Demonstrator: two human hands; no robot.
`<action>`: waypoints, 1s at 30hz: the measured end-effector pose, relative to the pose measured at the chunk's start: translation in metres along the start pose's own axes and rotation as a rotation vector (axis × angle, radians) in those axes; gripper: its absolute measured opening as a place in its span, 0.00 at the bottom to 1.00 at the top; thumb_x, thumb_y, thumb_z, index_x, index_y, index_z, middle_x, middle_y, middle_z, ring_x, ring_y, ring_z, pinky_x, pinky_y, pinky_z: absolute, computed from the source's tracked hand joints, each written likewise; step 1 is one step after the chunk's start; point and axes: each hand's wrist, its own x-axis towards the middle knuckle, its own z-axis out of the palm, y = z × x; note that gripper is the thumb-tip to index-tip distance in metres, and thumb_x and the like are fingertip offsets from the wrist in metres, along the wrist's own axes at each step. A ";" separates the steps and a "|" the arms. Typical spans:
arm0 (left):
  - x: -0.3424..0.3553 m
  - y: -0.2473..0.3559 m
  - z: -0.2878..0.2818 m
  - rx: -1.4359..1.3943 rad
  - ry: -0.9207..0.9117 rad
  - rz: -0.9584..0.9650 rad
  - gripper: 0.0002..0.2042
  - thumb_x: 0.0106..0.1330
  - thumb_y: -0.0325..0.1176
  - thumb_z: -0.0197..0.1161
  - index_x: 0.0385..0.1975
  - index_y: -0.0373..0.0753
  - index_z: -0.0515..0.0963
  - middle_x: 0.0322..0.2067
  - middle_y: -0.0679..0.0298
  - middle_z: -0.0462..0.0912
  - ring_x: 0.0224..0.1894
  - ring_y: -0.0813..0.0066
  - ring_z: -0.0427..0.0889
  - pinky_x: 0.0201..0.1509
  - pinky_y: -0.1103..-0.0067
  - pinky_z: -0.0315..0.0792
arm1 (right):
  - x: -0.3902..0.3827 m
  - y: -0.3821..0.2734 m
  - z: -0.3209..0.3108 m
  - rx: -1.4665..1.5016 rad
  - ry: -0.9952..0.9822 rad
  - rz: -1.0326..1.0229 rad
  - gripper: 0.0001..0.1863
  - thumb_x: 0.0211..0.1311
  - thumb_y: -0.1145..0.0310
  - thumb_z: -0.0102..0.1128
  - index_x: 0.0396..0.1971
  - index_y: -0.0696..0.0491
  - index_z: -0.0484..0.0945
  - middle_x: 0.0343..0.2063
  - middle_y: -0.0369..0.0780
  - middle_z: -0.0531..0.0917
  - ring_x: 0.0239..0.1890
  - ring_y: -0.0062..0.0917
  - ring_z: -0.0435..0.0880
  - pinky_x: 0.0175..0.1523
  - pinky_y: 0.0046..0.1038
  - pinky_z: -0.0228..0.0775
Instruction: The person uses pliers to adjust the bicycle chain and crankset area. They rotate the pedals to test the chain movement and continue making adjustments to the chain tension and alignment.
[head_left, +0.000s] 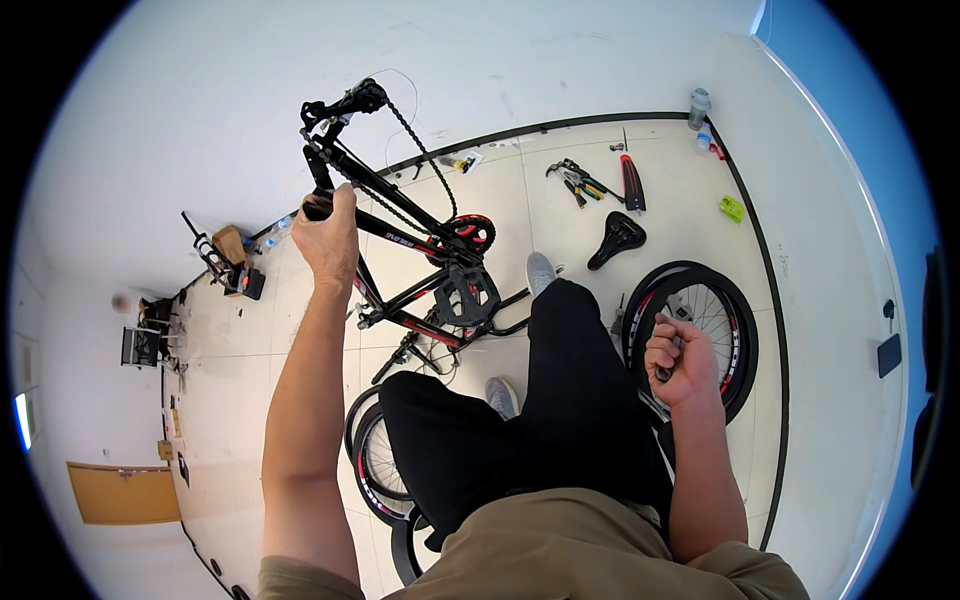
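A black bicycle frame (400, 234) with red accents is tilted up in front of me, without wheels. My left hand (328, 238) is closed around one of its dark tubes. From the rear derailleur (366, 96) at the raised end, a chain (428, 160) hangs in a loop toward the red and black chainring (482, 232). A black pedal (466, 296) sits below that. My right hand (684, 362) is raised over the wheels (742, 290) on the right, with its fingers curled in. Something small and dark shows at its fingers, too hidden to name.
On the tiled floor lie a black saddle (618, 238), a red and black mudguard (632, 184) and several hand tools (580, 184). Another wheel (372, 468) is beside my left leg. A bottle (698, 108) stands by the wall. Parts and a cardboard box (230, 245) are at the left.
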 end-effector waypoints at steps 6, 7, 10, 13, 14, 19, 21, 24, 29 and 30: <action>-0.004 -0.002 0.004 -0.070 0.008 0.038 0.17 0.57 0.40 0.70 0.18 0.35 0.72 0.19 0.70 0.72 0.25 0.81 0.67 0.32 0.81 0.64 | 0.002 -0.006 -0.003 0.044 0.024 -0.005 0.05 0.66 0.75 0.50 0.38 0.59 0.73 0.23 0.31 0.72 0.16 0.14 0.62 0.18 0.17 0.53; -0.004 -0.004 0.004 -0.074 0.013 0.039 0.17 0.57 0.40 0.70 0.18 0.34 0.73 0.19 0.70 0.73 0.26 0.81 0.68 0.33 0.81 0.65 | 0.002 -0.005 -0.003 0.033 0.034 -0.017 0.05 0.66 0.75 0.50 0.38 0.59 0.73 0.23 0.31 0.72 0.16 0.14 0.62 0.18 0.17 0.53; -0.005 -0.007 0.004 -0.065 0.013 0.046 0.15 0.59 0.38 0.70 0.21 0.35 0.73 0.23 0.72 0.73 0.27 0.83 0.66 0.34 0.82 0.64 | -0.002 -0.002 0.001 0.011 0.052 -0.036 0.06 0.68 0.74 0.50 0.39 0.59 0.73 0.23 0.31 0.72 0.16 0.14 0.62 0.19 0.17 0.53; -0.004 -0.008 0.004 -0.081 0.037 0.070 0.17 0.57 0.40 0.71 0.18 0.35 0.73 0.19 0.70 0.73 0.24 0.82 0.67 0.31 0.81 0.65 | -0.002 0.000 0.000 0.006 0.037 -0.023 0.07 0.70 0.73 0.50 0.41 0.61 0.74 0.22 0.31 0.71 0.17 0.14 0.62 0.19 0.17 0.53; -0.004 -0.008 0.004 -0.070 0.035 0.066 0.17 0.57 0.40 0.71 0.18 0.35 0.72 0.19 0.70 0.73 0.24 0.82 0.67 0.30 0.81 0.64 | 0.000 0.000 -0.002 0.004 0.027 -0.014 0.07 0.70 0.73 0.50 0.40 0.60 0.74 0.22 0.31 0.71 0.17 0.14 0.62 0.19 0.17 0.53; -0.006 -0.002 0.006 -0.127 0.004 -0.041 0.17 0.56 0.40 0.71 0.18 0.35 0.72 0.16 0.72 0.70 0.22 0.83 0.65 0.28 0.82 0.63 | 0.002 -0.002 -0.002 -0.003 0.053 -0.014 0.07 0.70 0.72 0.50 0.40 0.60 0.74 0.22 0.30 0.70 0.17 0.14 0.61 0.19 0.17 0.53; -0.002 -0.006 0.005 -0.079 0.019 0.021 0.18 0.56 0.40 0.71 0.18 0.35 0.71 0.16 0.72 0.70 0.22 0.83 0.64 0.27 0.81 0.63 | 0.004 -0.003 -0.003 -0.001 0.049 -0.023 0.07 0.70 0.72 0.50 0.41 0.60 0.74 0.22 0.30 0.70 0.17 0.14 0.61 0.19 0.17 0.53; 0.001 -0.009 0.004 -0.065 0.015 0.061 0.18 0.57 0.40 0.71 0.17 0.35 0.71 0.16 0.72 0.69 0.22 0.84 0.64 0.27 0.82 0.62 | 0.005 -0.003 -0.001 -0.026 0.064 -0.034 0.08 0.70 0.72 0.50 0.41 0.60 0.74 0.22 0.30 0.70 0.17 0.14 0.61 0.19 0.17 0.53; -0.002 -0.010 0.004 -0.037 0.034 0.081 0.18 0.57 0.39 0.71 0.16 0.35 0.71 0.16 0.73 0.69 0.21 0.84 0.64 0.26 0.81 0.61 | 0.001 0.001 0.002 -0.040 0.071 -0.053 0.06 0.69 0.72 0.51 0.41 0.57 0.74 0.22 0.30 0.70 0.16 0.14 0.61 0.18 0.17 0.52; -0.003 -0.008 0.004 -0.054 0.016 0.066 0.18 0.57 0.39 0.71 0.17 0.35 0.71 0.16 0.73 0.69 0.21 0.84 0.63 0.26 0.82 0.61 | 0.001 0.001 0.000 -0.042 0.065 -0.052 0.06 0.69 0.71 0.51 0.41 0.57 0.74 0.22 0.30 0.70 0.16 0.14 0.61 0.18 0.17 0.52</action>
